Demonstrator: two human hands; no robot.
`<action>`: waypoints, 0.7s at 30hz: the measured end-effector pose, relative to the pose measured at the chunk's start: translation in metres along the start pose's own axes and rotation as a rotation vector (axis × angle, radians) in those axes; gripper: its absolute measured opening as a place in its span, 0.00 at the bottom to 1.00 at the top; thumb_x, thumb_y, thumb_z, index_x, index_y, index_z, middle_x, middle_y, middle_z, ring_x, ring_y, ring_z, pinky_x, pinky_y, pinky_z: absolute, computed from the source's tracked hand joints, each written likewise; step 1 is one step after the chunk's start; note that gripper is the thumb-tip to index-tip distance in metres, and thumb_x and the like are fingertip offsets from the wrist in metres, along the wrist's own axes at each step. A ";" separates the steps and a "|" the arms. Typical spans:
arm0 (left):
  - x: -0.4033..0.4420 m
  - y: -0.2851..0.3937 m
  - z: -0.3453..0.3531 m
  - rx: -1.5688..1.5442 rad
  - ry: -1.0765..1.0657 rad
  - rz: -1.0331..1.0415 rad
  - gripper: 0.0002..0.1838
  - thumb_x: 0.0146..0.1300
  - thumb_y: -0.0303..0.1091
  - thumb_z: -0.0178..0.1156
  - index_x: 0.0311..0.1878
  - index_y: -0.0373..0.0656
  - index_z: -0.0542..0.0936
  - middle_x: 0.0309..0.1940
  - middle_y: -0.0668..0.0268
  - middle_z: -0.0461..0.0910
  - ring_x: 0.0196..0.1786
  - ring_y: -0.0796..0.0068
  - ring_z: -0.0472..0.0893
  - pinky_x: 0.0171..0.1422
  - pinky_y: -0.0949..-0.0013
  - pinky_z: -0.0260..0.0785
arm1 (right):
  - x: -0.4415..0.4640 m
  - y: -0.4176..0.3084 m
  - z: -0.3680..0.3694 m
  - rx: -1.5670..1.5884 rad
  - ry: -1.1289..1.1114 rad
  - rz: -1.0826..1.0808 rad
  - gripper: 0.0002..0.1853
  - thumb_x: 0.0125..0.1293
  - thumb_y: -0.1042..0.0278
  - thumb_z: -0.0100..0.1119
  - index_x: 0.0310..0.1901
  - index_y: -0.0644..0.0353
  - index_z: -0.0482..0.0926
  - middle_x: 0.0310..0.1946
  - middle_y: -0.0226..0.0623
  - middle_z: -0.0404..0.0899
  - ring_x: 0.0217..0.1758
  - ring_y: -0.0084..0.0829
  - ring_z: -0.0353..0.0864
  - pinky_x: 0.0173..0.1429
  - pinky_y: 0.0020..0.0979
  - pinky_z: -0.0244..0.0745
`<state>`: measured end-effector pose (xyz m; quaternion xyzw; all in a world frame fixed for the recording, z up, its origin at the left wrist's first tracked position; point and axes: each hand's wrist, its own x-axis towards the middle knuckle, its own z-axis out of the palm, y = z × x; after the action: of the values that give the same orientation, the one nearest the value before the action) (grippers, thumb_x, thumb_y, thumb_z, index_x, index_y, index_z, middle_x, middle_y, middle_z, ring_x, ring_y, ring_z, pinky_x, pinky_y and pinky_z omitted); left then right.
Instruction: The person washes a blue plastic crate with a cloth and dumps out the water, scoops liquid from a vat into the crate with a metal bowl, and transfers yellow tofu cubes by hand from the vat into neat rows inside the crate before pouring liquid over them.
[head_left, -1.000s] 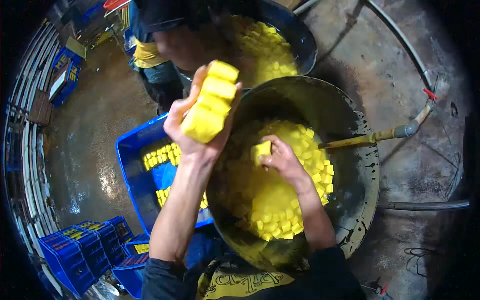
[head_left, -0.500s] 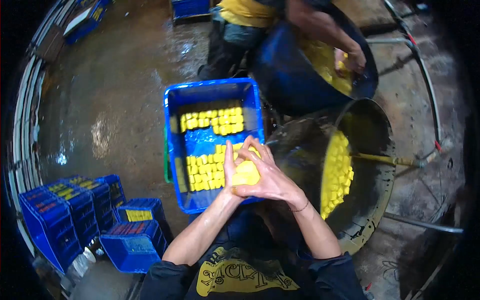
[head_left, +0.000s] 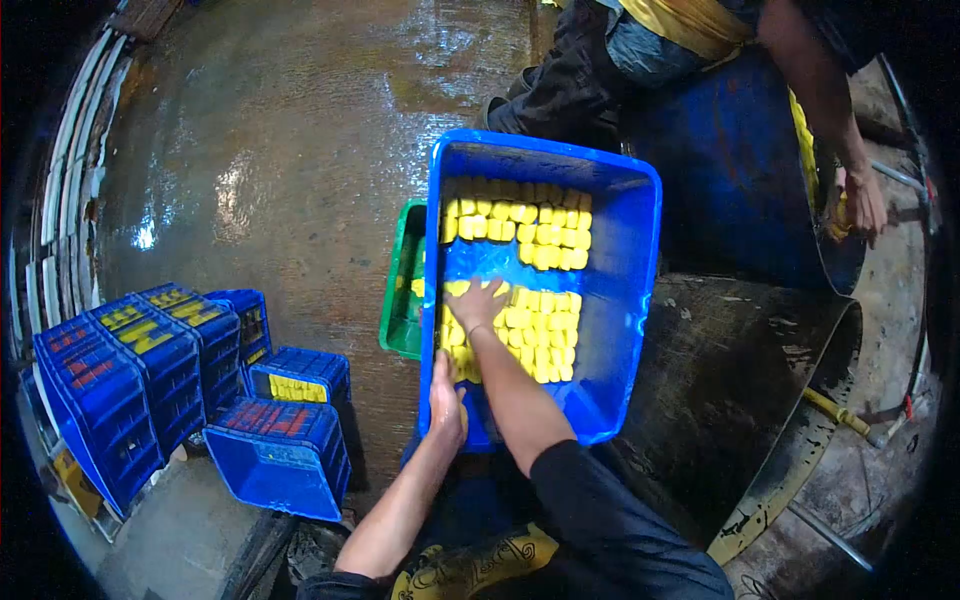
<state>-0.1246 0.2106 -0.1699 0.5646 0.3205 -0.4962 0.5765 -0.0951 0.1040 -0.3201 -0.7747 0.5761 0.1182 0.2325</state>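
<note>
A deep blue crate (head_left: pixel 638 300) in front of me holds rows of yellow blocks (head_left: pixel 545 335) that look like tofu, in a far group and a near group. My right hand (head_left: pixel 474 303) reaches down inside it, its thumb and fingers spread around blocks at the left of the near group's far row. Part of that grip is hidden by the hand itself. At the crate's near left rim, my left hand (head_left: pixel 446 405) has its fingers stretched out. No block shows in it; whether it touches the rim I cannot tell.
A green crate (head_left: pixel 392 325) sits under the blue one's left side. Several blue crates (head_left: pixel 125 385) are stacked at left on a wet floor (head_left: pixel 290 190). Large dark vats (head_left: pixel 730 390) stand at right. Another person's hand (head_left: pixel 866 200) is at the far vat.
My hands held yellow blocks together above the crate; now they are apart, the right down in the crate, the left at its rim. The view has shifted, so the crate appears farther right.
</note>
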 end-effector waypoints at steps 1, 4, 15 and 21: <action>0.000 -0.002 -0.001 0.037 0.012 -0.010 0.42 0.64 0.65 0.44 0.72 0.45 0.54 0.72 0.62 0.54 0.74 0.65 0.52 0.72 0.53 0.39 | -0.010 -0.003 0.009 0.035 0.020 0.057 0.40 0.50 0.37 0.62 0.56 0.63 0.73 0.62 0.61 0.61 0.73 0.59 0.40 0.67 0.66 0.44; 0.011 -0.010 -0.009 0.102 0.000 0.069 0.39 0.64 0.62 0.47 0.70 0.45 0.60 0.67 0.64 0.63 0.69 0.69 0.60 0.69 0.58 0.48 | 0.017 0.030 -0.001 0.212 -0.263 0.023 0.42 0.52 0.35 0.61 0.59 0.62 0.72 0.64 0.59 0.61 0.73 0.53 0.50 0.72 0.52 0.48; -0.173 0.043 0.221 0.435 -0.689 0.700 0.12 0.65 0.31 0.53 0.50 0.39 0.75 0.51 0.64 0.74 0.54 0.73 0.73 0.58 0.71 0.64 | -0.186 0.146 -0.442 1.113 -0.012 -0.521 0.17 0.63 0.67 0.60 0.52 0.64 0.75 0.48 0.40 0.79 0.51 0.27 0.78 0.56 0.30 0.71; -0.303 -0.046 0.394 1.107 -1.483 1.293 0.09 0.55 0.23 0.60 0.40 0.34 0.76 0.38 0.57 0.77 0.41 0.69 0.78 0.48 0.69 0.71 | -0.214 0.359 -0.530 0.831 0.463 -0.088 0.10 0.60 0.71 0.59 0.42 0.65 0.77 0.43 0.42 0.79 0.49 0.31 0.79 0.54 0.32 0.73</action>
<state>-0.3345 -0.1016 0.1579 0.3682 -0.7174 -0.3911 0.4437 -0.5462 -0.0617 0.1545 -0.6456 0.5780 -0.3076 0.3930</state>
